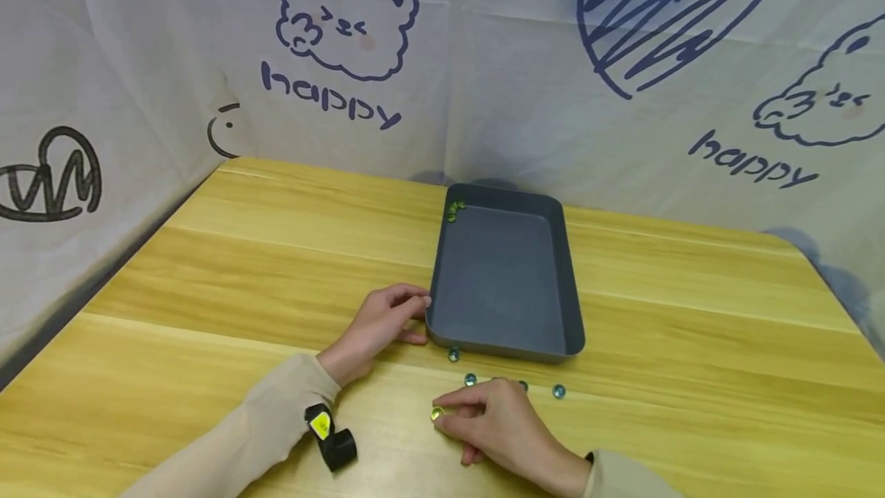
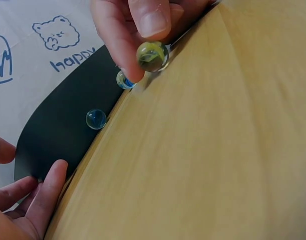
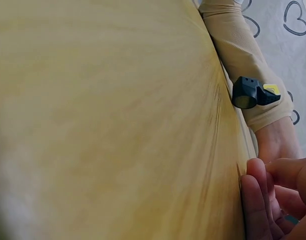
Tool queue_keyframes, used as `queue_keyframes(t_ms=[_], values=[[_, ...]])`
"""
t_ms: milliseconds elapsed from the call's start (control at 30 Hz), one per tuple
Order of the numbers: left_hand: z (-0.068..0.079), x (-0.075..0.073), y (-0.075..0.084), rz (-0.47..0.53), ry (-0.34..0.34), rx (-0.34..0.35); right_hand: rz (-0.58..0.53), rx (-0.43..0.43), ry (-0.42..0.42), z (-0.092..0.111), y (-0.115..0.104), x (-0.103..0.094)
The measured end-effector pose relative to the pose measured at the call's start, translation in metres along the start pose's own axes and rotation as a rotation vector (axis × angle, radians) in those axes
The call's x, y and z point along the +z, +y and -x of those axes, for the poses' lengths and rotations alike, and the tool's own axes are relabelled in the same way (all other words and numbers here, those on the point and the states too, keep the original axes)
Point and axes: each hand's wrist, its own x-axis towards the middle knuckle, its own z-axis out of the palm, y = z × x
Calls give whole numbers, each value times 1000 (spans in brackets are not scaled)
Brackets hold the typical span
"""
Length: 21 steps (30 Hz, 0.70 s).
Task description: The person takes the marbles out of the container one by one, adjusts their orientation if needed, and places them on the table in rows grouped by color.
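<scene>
My right hand (image 1: 508,429) pinches a yellow-green glass marble (image 1: 437,413) between thumb and index finger, just in front of the tray. In the left wrist view the same marble shows a yellow swirl inside clear glass. My left hand (image 1: 373,329) touches the left wall of the dark grey rectangular tray (image 1: 501,275) near its front corner, fingers spread around that corner. Several blue marbles lie on the table by the tray's front side, among them one (image 1: 453,354) right at the wall and one (image 1: 558,391) farther right. My right hand partly hides others.
Several green marbles (image 1: 453,210) sit together in the tray's far left corner. The tray stands on a wood-grain table (image 1: 276,252), close to the white cloth (image 1: 498,98) with drawings behind it. A black wrist camera (image 1: 335,440) is strapped to the left sleeve.
</scene>
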Motion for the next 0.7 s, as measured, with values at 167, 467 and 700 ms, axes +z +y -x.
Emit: queue_keyframes(t_ms=[167,467,700], values=[[0,0,0,3,-4,1,-13,3,12,0,0,1],[0,-1,-1,9,2,0,-8,12,22,0,1,2],[0,-1,0,7,-3,3,-23,28,34,-1,0,1]])
